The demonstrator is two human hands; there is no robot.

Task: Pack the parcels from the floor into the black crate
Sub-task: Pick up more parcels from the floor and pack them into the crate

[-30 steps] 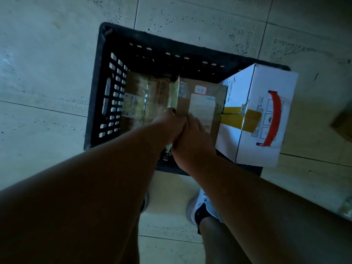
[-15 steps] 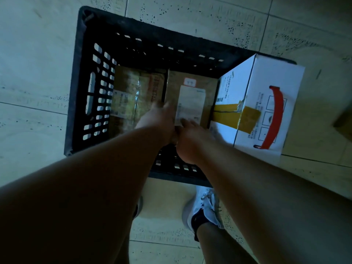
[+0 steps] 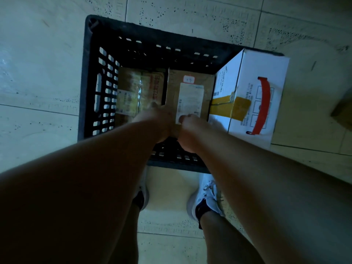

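We're over the crate (image 3: 89,77) on the tiled floor (image 3: 38,63), both hands down inside it.

Left to right in the crate: a yellowish taped parcel (image 3: 131,96) against the slotted left wall, then a brown box (image 3: 188,92) with a white label and a small red-edged sticker, then a white carton (image 3: 253,98) with a red handle standing taller than the rim at the right end.

Left hand (image 3: 154,121) sits at the near edge where the parcel and the brown box meet. Right hand (image 3: 190,130) is on the near edge of the brown box, fingertips on the label. Fingers of both look curled over that edge, but the light is poor; we can't tell if either grip is clamped or just pressing.

Handling, as we judge it:
- Brown box: stiff cardboard, flat faces, probably light to moderate. Take it by opposite edges; the label is slick.
- Parcel: glossy tape or film wrap, likely slippery and a bit softer. Hold it by the corners, not the faces.
- White carton: rigid, has its own handle, taped seam; likely the heaviest.

In the way: the carton crowds the right side and overhangs the rim, so little room is left. A brown shape (image 3: 342,109) at the right frame edge may be another parcel; too cropped to say. Our shoes (image 3: 207,195) are just beside the near wall.
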